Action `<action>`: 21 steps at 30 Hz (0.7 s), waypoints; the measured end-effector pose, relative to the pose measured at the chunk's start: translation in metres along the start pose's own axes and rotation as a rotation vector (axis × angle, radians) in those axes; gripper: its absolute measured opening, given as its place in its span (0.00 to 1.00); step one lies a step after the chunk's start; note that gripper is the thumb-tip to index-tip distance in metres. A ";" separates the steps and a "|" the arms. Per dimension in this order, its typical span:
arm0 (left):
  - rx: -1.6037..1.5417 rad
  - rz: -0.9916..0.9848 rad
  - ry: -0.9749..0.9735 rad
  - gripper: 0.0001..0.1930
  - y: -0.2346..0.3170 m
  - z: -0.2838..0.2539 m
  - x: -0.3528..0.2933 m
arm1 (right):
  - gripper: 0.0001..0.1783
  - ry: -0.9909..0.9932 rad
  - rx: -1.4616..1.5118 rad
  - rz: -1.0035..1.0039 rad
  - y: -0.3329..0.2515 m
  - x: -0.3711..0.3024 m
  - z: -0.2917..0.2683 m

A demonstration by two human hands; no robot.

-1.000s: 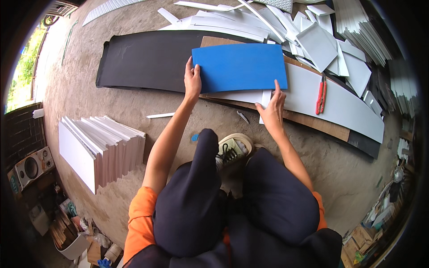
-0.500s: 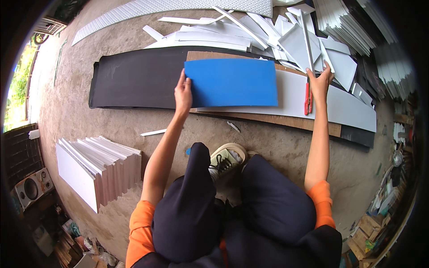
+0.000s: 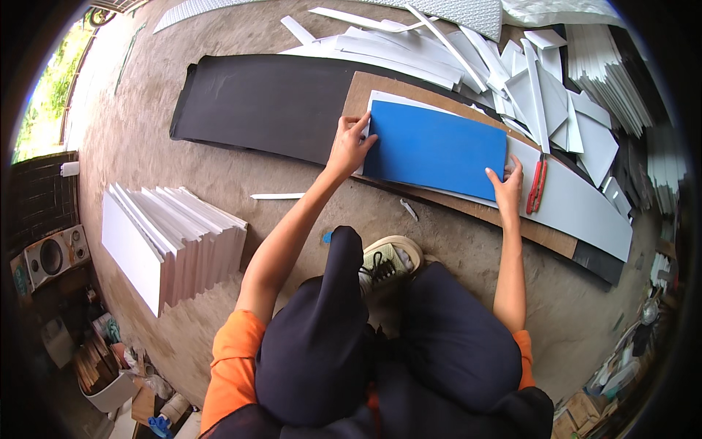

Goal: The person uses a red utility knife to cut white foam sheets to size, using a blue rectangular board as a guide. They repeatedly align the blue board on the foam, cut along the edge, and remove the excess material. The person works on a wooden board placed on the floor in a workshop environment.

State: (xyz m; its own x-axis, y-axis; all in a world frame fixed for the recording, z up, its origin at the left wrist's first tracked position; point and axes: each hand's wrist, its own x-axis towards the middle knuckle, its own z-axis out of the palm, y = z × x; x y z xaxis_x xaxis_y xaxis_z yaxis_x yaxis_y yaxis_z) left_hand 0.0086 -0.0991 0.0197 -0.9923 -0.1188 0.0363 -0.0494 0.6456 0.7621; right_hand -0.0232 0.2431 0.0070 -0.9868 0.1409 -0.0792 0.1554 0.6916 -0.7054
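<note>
A rectangular blue board (image 3: 437, 150) lies over a white sheet (image 3: 578, 196) on top of a brown board (image 3: 360, 89). My left hand (image 3: 351, 146) grips its left edge, the thumb near the blue face and the fingers at the upper left corner. At the opposite short edge, my right hand (image 3: 508, 186) holds the blue board between thumb and fingers. Just right of that hand rests a red utility knife (image 3: 537, 186) on the white sheet. Beneath everything stretches a long black mat (image 3: 256, 106). Both hands' undersides are hidden.
White offcuts and strips (image 3: 409, 55) are heaped beyond the mat. A bundle of upright white panels (image 3: 172, 241) stands on the floor at left. Further stacks of white sheets (image 3: 607, 77) rise at far right. My shoe (image 3: 387, 263) is close to the mat's near edge.
My right hand has let go of a long narrow strip by the offcuts and come to the blue board's right edge. The board now sits slightly tilted, lined up over the white sheet.
</note>
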 end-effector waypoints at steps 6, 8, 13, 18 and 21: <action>-0.045 -0.043 -0.073 0.29 -0.007 -0.007 0.008 | 0.39 -0.045 -0.012 0.009 0.001 -0.003 -0.003; -0.086 -0.066 -0.109 0.29 -0.008 -0.010 0.009 | 0.39 -0.044 0.064 0.010 0.001 -0.004 -0.002; -0.032 -0.031 -0.107 0.29 -0.009 -0.010 0.010 | 0.39 -0.046 0.084 -0.007 0.011 0.001 -0.001; -0.017 -0.035 -0.121 0.29 -0.008 -0.011 0.009 | 0.39 -0.057 0.138 0.011 0.005 0.000 -0.002; -0.040 -0.011 -0.095 0.30 -0.015 -0.008 0.009 | 0.39 -0.061 0.143 0.022 0.000 -0.003 -0.002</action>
State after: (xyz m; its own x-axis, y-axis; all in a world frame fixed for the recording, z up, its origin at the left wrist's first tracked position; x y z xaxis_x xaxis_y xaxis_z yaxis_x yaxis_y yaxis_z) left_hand 0.0018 -0.1156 0.0140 -0.9981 -0.0521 -0.0319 -0.0572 0.6137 0.7875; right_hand -0.0202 0.2444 0.0086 -0.9848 0.1087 -0.1352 0.1733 0.5800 -0.7960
